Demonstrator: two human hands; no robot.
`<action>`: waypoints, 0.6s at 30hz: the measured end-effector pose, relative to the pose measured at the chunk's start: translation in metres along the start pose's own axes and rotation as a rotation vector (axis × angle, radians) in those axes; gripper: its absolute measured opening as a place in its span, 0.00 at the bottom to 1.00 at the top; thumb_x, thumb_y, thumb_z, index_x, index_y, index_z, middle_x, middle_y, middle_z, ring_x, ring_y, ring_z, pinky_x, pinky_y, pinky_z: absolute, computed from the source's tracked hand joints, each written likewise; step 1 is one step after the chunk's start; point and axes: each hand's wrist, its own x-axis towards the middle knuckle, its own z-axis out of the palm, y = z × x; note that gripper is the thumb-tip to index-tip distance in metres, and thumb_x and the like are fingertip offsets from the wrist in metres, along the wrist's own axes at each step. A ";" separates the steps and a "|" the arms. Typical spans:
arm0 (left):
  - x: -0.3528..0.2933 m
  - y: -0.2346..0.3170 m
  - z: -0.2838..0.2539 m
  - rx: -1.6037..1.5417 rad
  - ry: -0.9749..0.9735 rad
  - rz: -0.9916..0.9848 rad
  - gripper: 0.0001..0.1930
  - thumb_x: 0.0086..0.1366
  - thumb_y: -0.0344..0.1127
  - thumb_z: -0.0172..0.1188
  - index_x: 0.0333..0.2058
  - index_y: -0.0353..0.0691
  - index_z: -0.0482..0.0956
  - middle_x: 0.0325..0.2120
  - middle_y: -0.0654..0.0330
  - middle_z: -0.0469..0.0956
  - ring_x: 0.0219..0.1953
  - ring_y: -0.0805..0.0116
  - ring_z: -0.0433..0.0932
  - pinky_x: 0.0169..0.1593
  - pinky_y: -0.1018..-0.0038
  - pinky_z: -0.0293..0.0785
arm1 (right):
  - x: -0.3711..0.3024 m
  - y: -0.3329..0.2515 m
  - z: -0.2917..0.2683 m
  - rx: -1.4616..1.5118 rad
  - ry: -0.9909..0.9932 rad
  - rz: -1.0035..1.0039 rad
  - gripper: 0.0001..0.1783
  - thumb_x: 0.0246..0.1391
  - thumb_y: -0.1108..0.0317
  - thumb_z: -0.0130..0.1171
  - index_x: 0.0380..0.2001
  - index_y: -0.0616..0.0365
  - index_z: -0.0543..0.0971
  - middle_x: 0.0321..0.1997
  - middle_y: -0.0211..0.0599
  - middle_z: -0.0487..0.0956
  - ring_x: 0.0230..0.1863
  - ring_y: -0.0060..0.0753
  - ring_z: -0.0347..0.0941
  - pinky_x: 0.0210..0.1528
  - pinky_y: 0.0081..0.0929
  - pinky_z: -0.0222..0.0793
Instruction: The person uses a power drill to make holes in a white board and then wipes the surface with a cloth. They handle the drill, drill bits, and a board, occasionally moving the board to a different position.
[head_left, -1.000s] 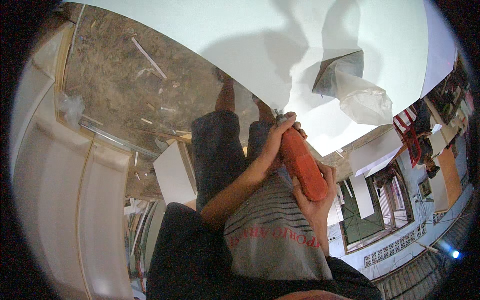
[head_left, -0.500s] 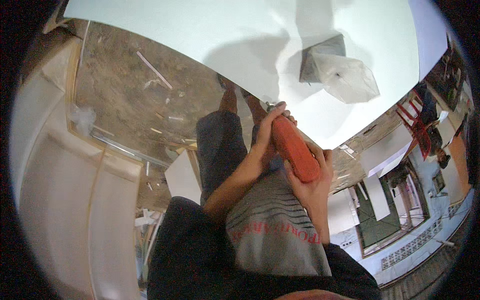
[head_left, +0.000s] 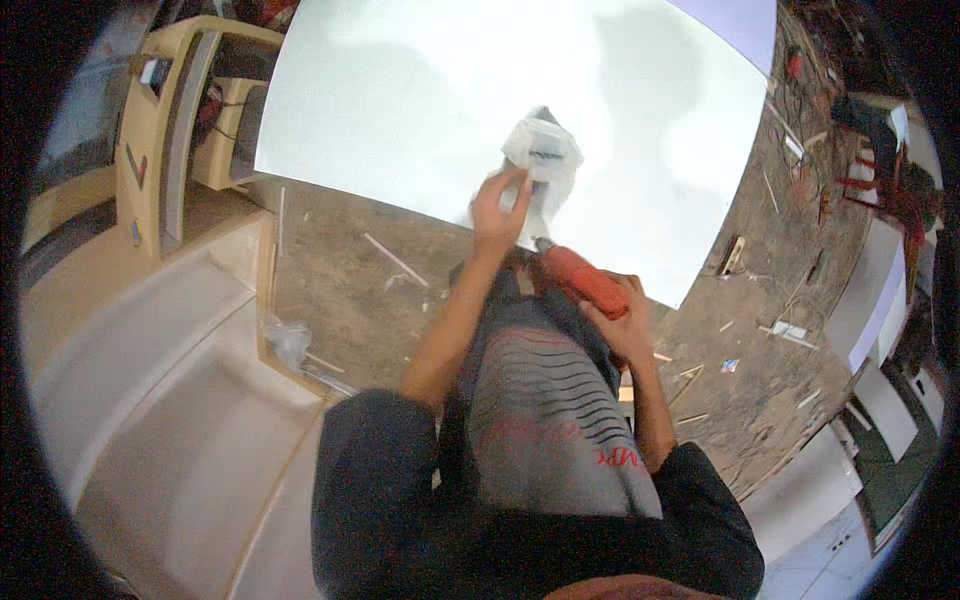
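Observation:
My left hand (head_left: 498, 207) is over the near part of a white board (head_left: 400, 110), its fingers closed at the edge of a clear plastic bag (head_left: 550, 180). Small dark things show through the bag's plastic, too blurred to name. My right hand (head_left: 628, 322) is wrapped round the rear end of a red, elongated, bottle-shaped tool (head_left: 583, 280). The tool's narrow dark tip points up and left, close to the board's near edge and the bag.
On the left stand pale cabinet-like panels (head_left: 170, 390) and a wooden frame piece (head_left: 140, 160). Offcuts and a crumpled plastic wrap (head_left: 287, 340) litter the brown floor (head_left: 340, 225). Flat sheets (head_left: 865, 290) lean at the right, near a red chair (head_left: 862, 185) and another person.
My left hand has left the red tool and moved forward to the plastic bag. The right hand keeps the tool, now with its tip toward the bag. The view has turned.

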 end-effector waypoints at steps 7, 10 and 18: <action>0.083 -0.029 0.046 0.784 -0.517 0.191 0.10 0.57 0.38 0.54 0.31 0.39 0.80 0.31 0.49 0.80 0.36 0.50 0.79 0.39 0.59 0.75 | -0.102 0.068 -0.054 0.139 0.377 0.017 0.22 0.47 0.65 0.66 0.44 0.62 0.72 0.34 0.35 0.75 0.29 0.22 0.70 0.30 0.20 0.67; 0.085 -0.019 0.055 0.958 -0.463 0.126 0.08 0.54 0.35 0.55 0.27 0.41 0.81 0.29 0.51 0.80 0.34 0.53 0.80 0.38 0.60 0.76 | -0.139 0.086 -0.061 0.306 0.413 0.297 0.26 0.45 0.63 0.68 0.45 0.63 0.73 0.40 0.39 0.74 0.42 0.32 0.71 0.46 0.26 0.65; 0.081 -0.024 0.075 1.176 -0.554 0.077 0.08 0.56 0.35 0.53 0.30 0.41 0.80 0.31 0.51 0.81 0.36 0.54 0.81 0.38 0.61 0.77 | -0.226 0.120 -0.055 0.424 0.585 0.494 0.27 0.44 0.59 0.68 0.44 0.65 0.74 0.42 0.44 0.75 0.45 0.38 0.72 0.50 0.31 0.65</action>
